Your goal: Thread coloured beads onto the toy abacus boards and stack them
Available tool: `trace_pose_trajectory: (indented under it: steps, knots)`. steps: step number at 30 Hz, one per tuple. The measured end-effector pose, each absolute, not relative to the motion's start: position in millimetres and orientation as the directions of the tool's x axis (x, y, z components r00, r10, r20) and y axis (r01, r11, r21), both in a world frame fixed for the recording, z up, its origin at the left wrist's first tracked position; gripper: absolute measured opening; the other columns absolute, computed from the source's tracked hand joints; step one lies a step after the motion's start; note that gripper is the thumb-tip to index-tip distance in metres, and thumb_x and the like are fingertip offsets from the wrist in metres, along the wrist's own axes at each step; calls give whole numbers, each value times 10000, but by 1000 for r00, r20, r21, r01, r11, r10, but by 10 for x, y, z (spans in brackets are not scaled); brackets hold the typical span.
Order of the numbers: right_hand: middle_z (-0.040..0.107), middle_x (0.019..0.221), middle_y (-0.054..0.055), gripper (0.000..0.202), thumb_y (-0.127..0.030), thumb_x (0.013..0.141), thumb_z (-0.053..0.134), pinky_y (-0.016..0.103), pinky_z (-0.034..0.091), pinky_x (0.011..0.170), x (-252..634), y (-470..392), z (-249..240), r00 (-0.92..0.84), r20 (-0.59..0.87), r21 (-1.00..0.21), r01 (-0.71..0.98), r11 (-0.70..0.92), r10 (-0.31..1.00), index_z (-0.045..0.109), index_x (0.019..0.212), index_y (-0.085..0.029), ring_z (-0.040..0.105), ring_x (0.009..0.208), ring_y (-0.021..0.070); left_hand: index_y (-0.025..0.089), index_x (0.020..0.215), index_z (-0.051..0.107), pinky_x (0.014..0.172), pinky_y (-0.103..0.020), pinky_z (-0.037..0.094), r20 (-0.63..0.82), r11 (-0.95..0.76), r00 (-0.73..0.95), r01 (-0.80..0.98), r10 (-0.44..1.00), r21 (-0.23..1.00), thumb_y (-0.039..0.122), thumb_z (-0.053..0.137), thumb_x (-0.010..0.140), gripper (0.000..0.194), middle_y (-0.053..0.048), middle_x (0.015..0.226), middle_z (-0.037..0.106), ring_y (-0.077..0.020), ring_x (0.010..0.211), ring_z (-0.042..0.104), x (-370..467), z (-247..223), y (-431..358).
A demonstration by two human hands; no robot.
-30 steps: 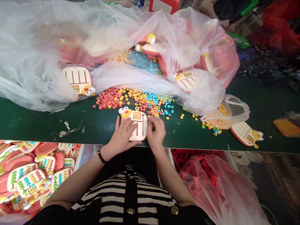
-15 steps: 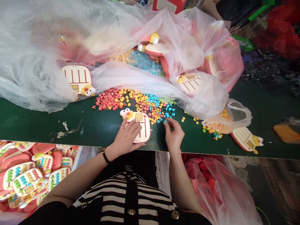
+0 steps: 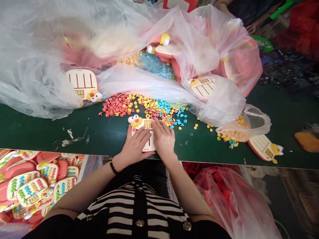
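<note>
A cream toy board [image 3: 148,146] with a red edge, dark red slots and a yellow big-eyed duck head lies on the bench in front of me. My left hand [image 3: 134,144] holds its left side, fingers across the face and thumb along the near edge. Over the board's right part, my right hand [image 3: 164,141] has its fingers bent together, tips at the upper end of a slot. Whatever those fingertips hold is hidden. Just beyond lie loose small plastic pieces: red ones [image 3: 117,105], yellow ones [image 3: 149,107] and blue ones [image 3: 163,105].
Similar boards lie at left [image 3: 83,81] and right [image 3: 261,147]. Plastic sheeting [image 3: 139,79] covers more parts behind. A bag of yellow pieces [image 3: 236,129] sits at right. Boards filled with coloured pieces [image 3: 32,192] are piled below left. A person's arm [image 3: 225,6] shows far right.
My right hand has moved left from beside the loose blue pieces onto the board's right part. My left hand stays on the board.
</note>
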State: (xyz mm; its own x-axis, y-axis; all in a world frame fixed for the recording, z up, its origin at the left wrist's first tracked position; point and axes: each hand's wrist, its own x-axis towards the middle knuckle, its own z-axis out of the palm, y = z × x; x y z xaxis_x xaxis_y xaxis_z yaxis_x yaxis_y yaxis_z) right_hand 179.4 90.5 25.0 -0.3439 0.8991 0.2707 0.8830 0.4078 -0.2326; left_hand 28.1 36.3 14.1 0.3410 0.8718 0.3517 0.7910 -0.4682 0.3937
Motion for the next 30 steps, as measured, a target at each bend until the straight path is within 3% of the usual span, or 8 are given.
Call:
trace_pose_trajectory:
  steps: [6, 11, 13, 18, 21, 25, 28, 30]
  knots:
    - [615, 1316, 65, 356, -252, 969, 406, 378, 413, 958, 1829, 777, 302, -340, 224, -307, 864, 398, 913, 591, 1271, -216, 483, 1310, 243, 140, 1244, 534, 1145, -603, 73, 336, -468, 351, 793, 874, 389, 544, 538, 852, 563, -166, 1318, 570, -314, 1296, 450, 273, 142, 360]
    - [619, 1312, 71, 354, -223, 949, 417, 433, 380, 1027, 1833, 500, 295, -455, 218, -423, 753, 504, 863, 590, 1257, -211, 417, 1360, 255, 119, 1417, 379, 1136, -560, 159, 255, -423, 346, 818, 903, 390, 437, 551, 849, 674, -171, 1403, 496, -300, 1297, 442, 293, 239, 372]
    - [661, 1245, 67, 327, -205, 948, 408, 430, 398, 1026, 1902, 510, 273, -437, 278, -467, 717, 518, 855, 631, 1188, -215, 479, 1303, 240, 132, 1436, 357, 1129, -601, 145, 223, -418, 358, 831, 907, 367, 448, 576, 840, 709, -160, 1442, 459, -322, 1295, 433, 304, 272, 379]
    - [689, 1057, 124, 252, -248, 923, 474, 391, 523, 866, 2267, 869, 183, -108, 403, -475, 824, 309, 909, 703, 1006, -183, 641, 975, 232, 166, 1319, 507, 1118, -681, 42, 232, -468, 409, 817, 882, 339, 531, 608, 824, 624, -141, 1388, 527, -352, 1291, 436, 299, 272, 373]
    - [663, 990, 114, 233, -264, 909, 498, 367, 551, 793, 2364, 1026, 171, -127, 385, -483, 817, 316, 914, 718, 934, -192, 651, 892, 218, 160, 1333, 490, 1138, -653, 36, 250, -508, 446, 800, 859, 320, 511, 585, 847, 607, -143, 1401, 513, -334, 1325, 413, 283, 260, 362]
    - [658, 991, 92, 217, -301, 904, 530, 343, 556, 774, 2188, 1074, 245, -54, 448, -583, 739, 338, 892, 716, 972, -213, 650, 889, 198, 120, 1398, 399, 1161, -586, 99, 245, -534, 478, 791, 844, 298, 473, 597, 836, 693, -179, 1473, 410, -314, 1347, 389, 263, 262, 379]
    - [701, 961, 62, 225, -317, 917, 524, 335, 549, 782, 1962, 1114, 261, -152, 405, -631, 668, 396, 902, 715, 1003, -235, 653, 873, 187, 132, 1371, 430, 1164, -582, 83, 246, -537, 479, 785, 842, 309, 484, 648, 787, 716, -178, 1407, 480, -313, 1305, 432, 239, 276, 424]
    - [730, 940, 54, 246, -307, 937, 494, 350, 528, 834, 1858, 1149, 238, -217, 390, -589, 688, 424, 895, 723, 995, -235, 652, 884, 192, 138, 1351, 450, 1163, -593, 70, 234, -534, 481, 787, 845, 310, 511, 676, 750, 743, -174, 1350, 522, -317, 1266, 460, 233, 297, 461]
